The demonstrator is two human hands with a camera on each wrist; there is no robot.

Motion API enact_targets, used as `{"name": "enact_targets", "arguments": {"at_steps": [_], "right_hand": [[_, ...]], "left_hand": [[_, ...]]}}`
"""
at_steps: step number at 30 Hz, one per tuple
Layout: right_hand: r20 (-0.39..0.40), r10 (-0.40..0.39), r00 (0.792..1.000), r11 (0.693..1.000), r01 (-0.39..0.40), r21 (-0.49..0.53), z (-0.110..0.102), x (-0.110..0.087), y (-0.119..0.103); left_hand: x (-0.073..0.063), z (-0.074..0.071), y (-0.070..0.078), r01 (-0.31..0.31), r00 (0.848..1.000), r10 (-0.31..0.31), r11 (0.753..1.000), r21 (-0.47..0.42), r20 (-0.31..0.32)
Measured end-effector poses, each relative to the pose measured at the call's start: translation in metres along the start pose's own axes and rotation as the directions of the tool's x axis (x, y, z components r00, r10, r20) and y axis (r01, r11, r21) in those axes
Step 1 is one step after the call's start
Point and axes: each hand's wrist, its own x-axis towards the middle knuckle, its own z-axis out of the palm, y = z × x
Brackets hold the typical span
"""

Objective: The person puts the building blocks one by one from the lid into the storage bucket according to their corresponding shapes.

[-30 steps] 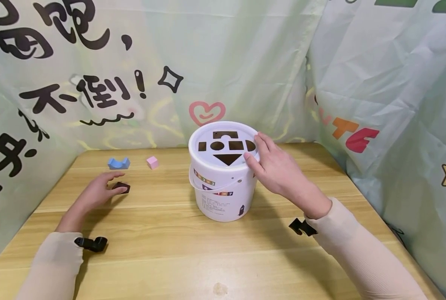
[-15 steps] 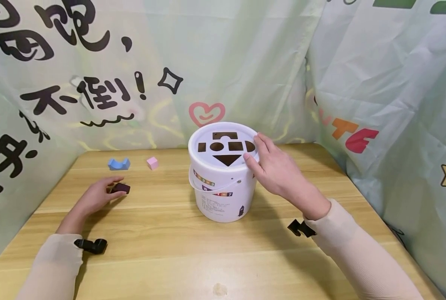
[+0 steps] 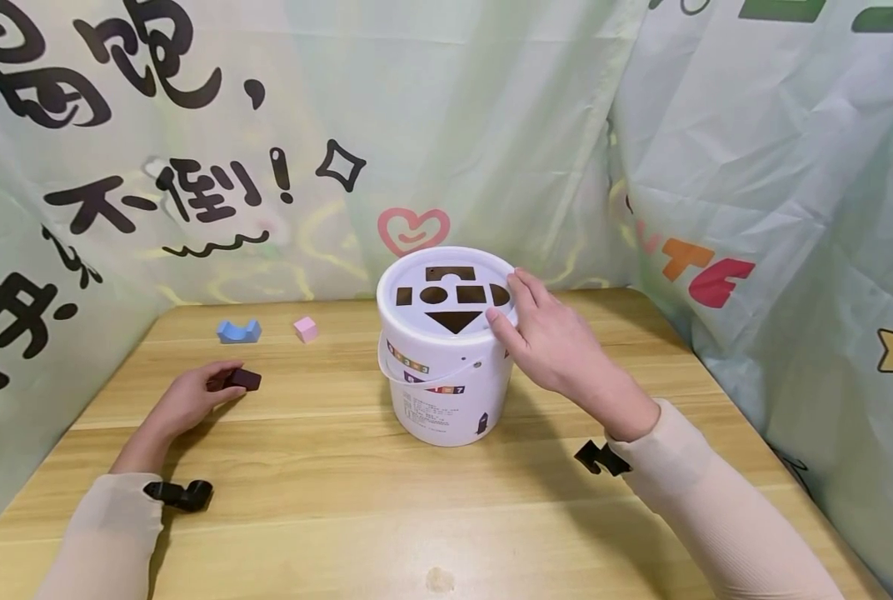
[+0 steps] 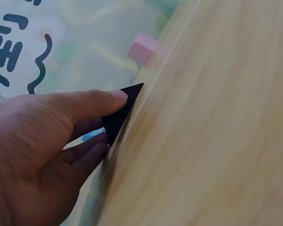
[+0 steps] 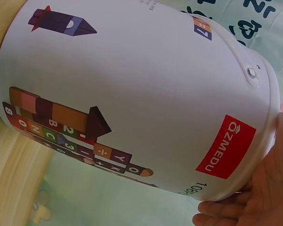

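Observation:
A dark triangular block (image 3: pixel 247 380) lies at the left of the table in the head view. My left hand (image 3: pixel 186 402) pinches it, with the thumb on its near face in the left wrist view, where the block (image 4: pixel 116 113) stands close over the wood. A white bucket (image 3: pixel 446 421) with a white lid (image 3: pixel 411 318) stands upright near the middle. Cut-outs in the lid include a circle, a triangle and an arch. My right hand (image 3: pixel 562 346) rests on the lid's right rim, thumb and fingers spread. In the right wrist view, some fingertips reach down past the rim.
Behind the left hand, a blue arch-cut block (image 3: pixel 239 333) and a pink cube (image 3: pixel 306 329) sit near the back of the wooden table (image 3: pixel 326 517). Printed cloth (image 3: pixel 491 108) hangs along the back and sides. The bucket's thin handle (image 3: pixel 416 382) hangs down in front.
My left fingers have closed from a spread pose over the dark triangular block into a pinch on it. The right hand and the bucket have stayed in place.

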Motion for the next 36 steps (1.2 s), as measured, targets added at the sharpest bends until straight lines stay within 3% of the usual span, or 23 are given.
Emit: {"name": "enact_targets", "arguments": {"at_steps": [17,36], "right_hand": [[0.014,-0.003,1.000,1.000,0.003,-0.007,0.000,0.000,0.000],[0.017,-0.024,1.000,1.000,0.024,-0.013,-0.001,0.001,0.002]], "left_hand": [[-0.002,0.003,-0.001,0.021,1.000,-0.021,0.999,-0.029,-0.005],[0.000,-0.008,0.029,0.002,1.000,-0.004,0.994,-0.107,-0.022]]}}
